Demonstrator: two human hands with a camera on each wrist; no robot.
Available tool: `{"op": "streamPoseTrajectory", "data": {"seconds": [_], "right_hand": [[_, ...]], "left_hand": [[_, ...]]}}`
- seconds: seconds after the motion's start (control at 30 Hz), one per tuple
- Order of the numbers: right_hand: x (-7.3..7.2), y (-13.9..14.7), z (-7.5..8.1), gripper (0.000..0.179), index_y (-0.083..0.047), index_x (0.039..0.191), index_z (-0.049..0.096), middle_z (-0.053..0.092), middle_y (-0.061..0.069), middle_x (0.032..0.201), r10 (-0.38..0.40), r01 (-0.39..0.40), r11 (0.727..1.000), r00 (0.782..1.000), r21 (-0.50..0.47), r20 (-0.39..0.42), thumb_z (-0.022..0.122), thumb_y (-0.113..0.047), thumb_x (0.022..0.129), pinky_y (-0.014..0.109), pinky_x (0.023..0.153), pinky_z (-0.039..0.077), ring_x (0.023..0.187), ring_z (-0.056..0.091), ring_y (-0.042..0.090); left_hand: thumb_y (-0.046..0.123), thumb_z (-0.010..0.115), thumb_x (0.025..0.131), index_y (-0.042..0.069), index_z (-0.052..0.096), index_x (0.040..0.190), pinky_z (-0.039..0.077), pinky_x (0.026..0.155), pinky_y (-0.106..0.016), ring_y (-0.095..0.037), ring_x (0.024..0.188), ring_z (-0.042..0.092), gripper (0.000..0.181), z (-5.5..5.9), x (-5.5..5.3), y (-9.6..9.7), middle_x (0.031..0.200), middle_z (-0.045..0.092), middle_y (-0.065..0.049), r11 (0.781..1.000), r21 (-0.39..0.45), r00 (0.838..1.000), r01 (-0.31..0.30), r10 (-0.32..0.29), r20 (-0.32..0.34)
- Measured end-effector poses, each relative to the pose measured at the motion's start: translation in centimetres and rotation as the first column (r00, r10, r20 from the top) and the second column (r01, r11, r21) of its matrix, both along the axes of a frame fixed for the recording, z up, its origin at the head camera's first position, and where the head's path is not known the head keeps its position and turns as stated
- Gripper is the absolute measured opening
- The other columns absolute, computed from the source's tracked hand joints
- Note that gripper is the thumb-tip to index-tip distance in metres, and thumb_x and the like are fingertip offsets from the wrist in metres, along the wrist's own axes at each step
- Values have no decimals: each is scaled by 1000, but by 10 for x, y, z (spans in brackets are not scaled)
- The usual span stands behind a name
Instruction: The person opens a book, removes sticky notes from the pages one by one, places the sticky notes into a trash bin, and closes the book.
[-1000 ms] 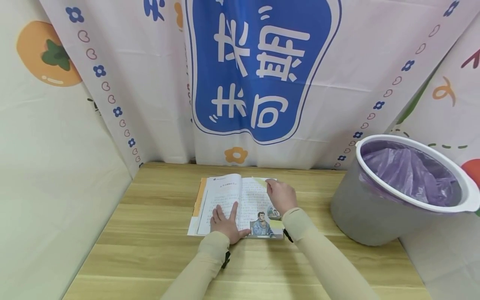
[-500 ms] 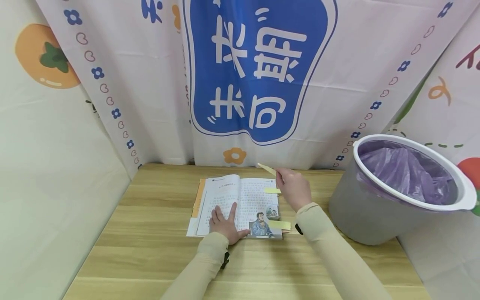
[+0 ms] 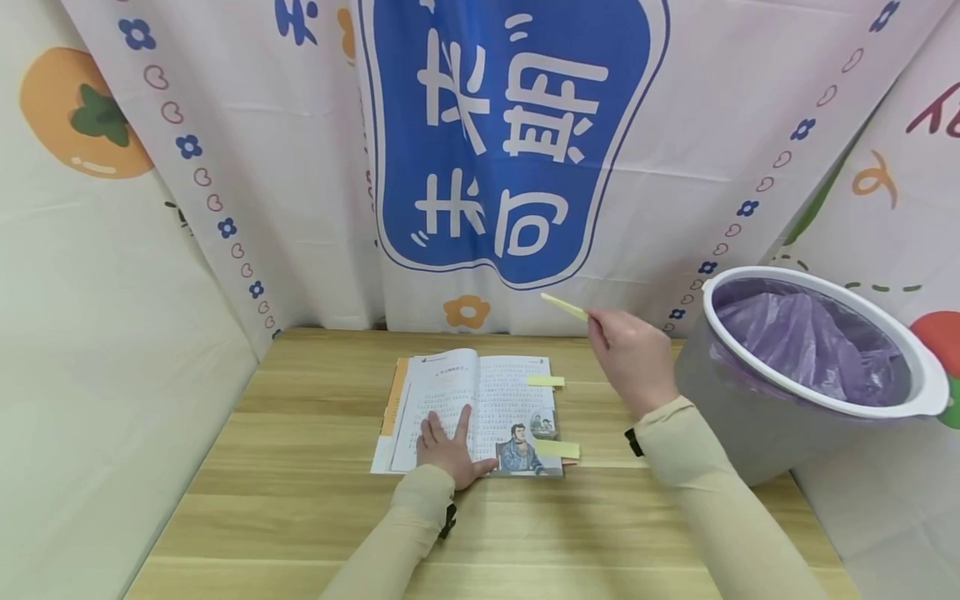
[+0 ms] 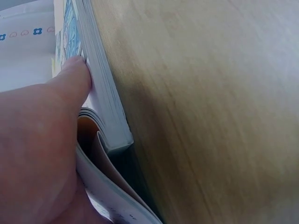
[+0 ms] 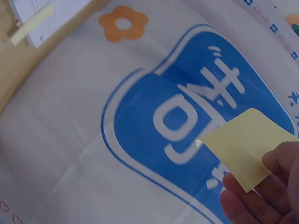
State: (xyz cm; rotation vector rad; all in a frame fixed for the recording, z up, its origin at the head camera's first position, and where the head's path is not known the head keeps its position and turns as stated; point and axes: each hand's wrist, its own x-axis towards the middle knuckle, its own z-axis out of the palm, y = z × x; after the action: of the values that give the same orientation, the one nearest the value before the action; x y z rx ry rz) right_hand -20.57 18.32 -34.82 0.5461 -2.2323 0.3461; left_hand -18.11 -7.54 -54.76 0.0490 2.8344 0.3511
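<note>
Honestly, I'd go light on the right hand's [image 3: 633, 354] pinch, yellow sticky note [image 5: 243, 140] poking out ahead of it, and let the spread left hand [image 3: 447, 454] steady the open book [image 3: 510, 392] beneath.

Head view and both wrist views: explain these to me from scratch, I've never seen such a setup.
There is no machine here, just a person's two bare hands. The widest picture comes from a camera worn on the head, looking forward and down. The other two come from cameras worn on the wrists, each watching its own hand's work.

On the pale wood-grain table lies an open paper book with printed text. Two pale yellow paper slips stick out past its right edge. To the right stands a grey bin with a white rim and purple plastic liner.

The left hand rests on the book, fingers spread. The right hand pinches another pale yellow slip in the air.
</note>
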Motion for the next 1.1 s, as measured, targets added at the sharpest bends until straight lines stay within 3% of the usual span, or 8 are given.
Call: {"op": "streamPoseTrajectory", "data": {"seconds": [0.2,0.57,0.77,0.9,1.1], "right_hand": [[9,28,21,16,-3,103,75,74,14,88,-7,3,999,994,-37,-108,68,-3,89,45,51,54,67,69,31],[26,76,48,19,-5,103,76,74,15,91,-139,122,987,973,-100,-184,62,-6,90,53,53,47,71,68,37],[39,115,63,19,-2,103,74,72,20,86,-222,219,975,963,-34,-154,60,-8,92,53,44,37,51,56,39],[42,141,66,19,-1,104,73,70,22,81,-268,271,963,956,10,-116,60,-7,92,51,42,34,47,50,38],[42,170,63,18,0,104,71,66,28,77,-386,385,921,922,55,20,61,-7,91,55,38,32,40,41,39]], "left_hand": [[77,54,82,26,6,161,22,115,-58,-53,144,10,106,0,0,-1,155,4,-41,1000,9,1000,-5,5,4],[76,56,83,26,6,161,21,116,-58,-52,144,9,105,1,-1,-1,155,3,-40,1000,15,1000,-9,9,5],[76,56,83,26,6,161,22,115,-58,-52,144,9,105,0,-1,0,155,3,-41,1000,22,1000,-6,6,1],[77,56,82,27,5,161,21,115,-59,-53,144,8,106,-5,-3,-1,155,2,-41,1000,23,1000,-8,8,-5],[79,55,81,28,3,161,20,115,-60,-53,144,6,108,-15,-6,-2,154,0,-41,1000,23,1000,-6,6,-16]]}}
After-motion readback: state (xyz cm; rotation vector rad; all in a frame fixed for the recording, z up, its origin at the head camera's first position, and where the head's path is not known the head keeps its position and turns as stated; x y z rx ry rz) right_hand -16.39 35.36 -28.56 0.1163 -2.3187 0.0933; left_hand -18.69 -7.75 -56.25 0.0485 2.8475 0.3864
